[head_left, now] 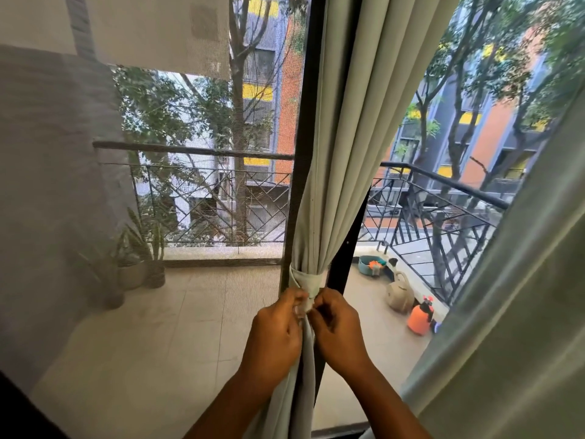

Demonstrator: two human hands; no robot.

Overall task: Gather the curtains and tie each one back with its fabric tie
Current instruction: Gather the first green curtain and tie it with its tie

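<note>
Pinching at the middle of the view, the left hand (278, 331) and the right hand (335, 324) meet knuckle to knuckle in front of the gathered curtain (332, 185), their fingers curled tight on the ends of the fabric tie (305, 282). The exact grip is partly hidden behind the knuckles, so whether a knot is formed between the fingertips cannot be told. The tie is a flat band of the same pale grey-green cloth, wrapped round the curtain where it is bunched narrowest; above it the smooth cloth fans up in long soft pleats, and below it hangs down between the forearms, against the dark vertical door frame (307, 153).

Along the right edge hangs a second curtain (506, 312) of the same cloth, loose and slanting. To the left a fine mesh screen (190, 217) covers the opening and greys what lies behind it.

Out on the pale tiled balcony floor (158, 327), to the right, stand an orange spray bottle (419, 318) and a beige watering can (399, 293), close together. Beyond them sits a teal tub (368, 264) holding something orange, too small to name. On the left, behind the mesh, stand potted plants (142, 258) with long upright leaves. A black metal railing (443, 217) with angular bars bounds the balcony.
</note>
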